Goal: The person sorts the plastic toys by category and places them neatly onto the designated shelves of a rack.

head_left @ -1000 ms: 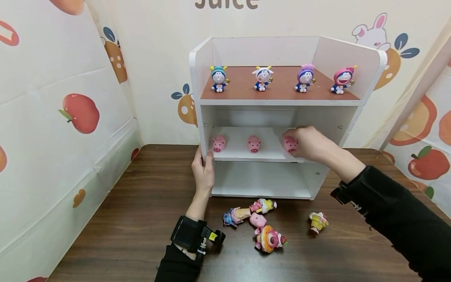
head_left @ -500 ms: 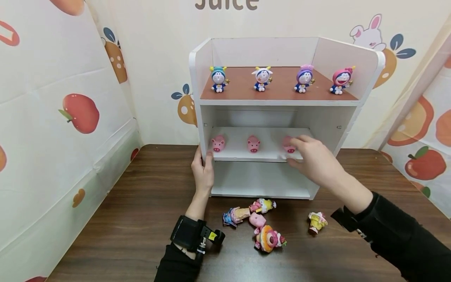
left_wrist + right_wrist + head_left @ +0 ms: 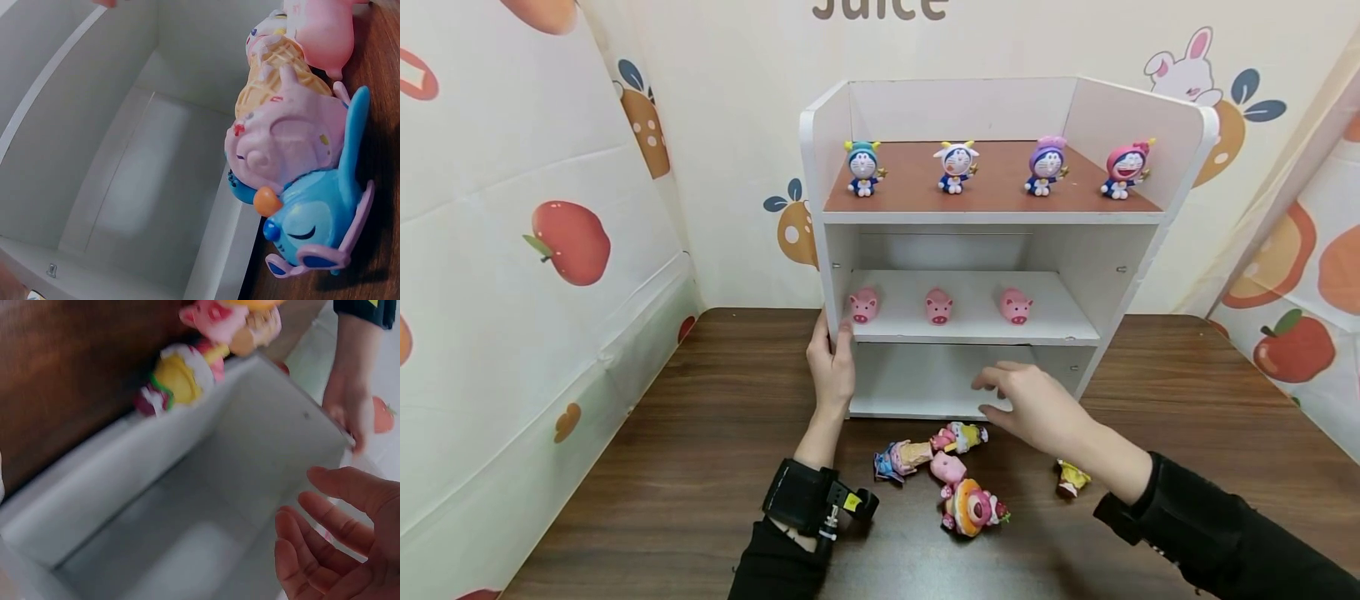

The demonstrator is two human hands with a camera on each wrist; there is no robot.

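Note:
My left hand (image 3: 832, 367) grips the left side panel of the white shelf unit (image 3: 977, 340), thumb at the front edge and fingers around the outside. Nothing is in my right hand (image 3: 1037, 408), which hovers before the bottom compartment with fingers apart and slightly bent. On the middle shelf stand three pink pig figures: a left pig (image 3: 863, 306), a middle pig (image 3: 938, 307) and a right pig (image 3: 1016, 307). Below my right hand, the table bears a loose pink pig (image 3: 948, 468), a doughnut-ringed bear figure (image 3: 973, 508), a blue-headed figure with a waffle cone (image 3: 312, 219) and a yellow-and-pink figure (image 3: 958, 437).
Several hooded blue cat figures (image 3: 955, 168) stand in a row on the brown top shelf. Another yellow figure (image 3: 1070, 479) lies on the wooden table (image 3: 715, 467), partly hidden by my right forearm. Printed walls (image 3: 730, 150) enclose the table at the back and sides.
My right hand has let go of the right pig on the middle shelf and moved down and toward me. The left hand keeps its hold on the shelf side.

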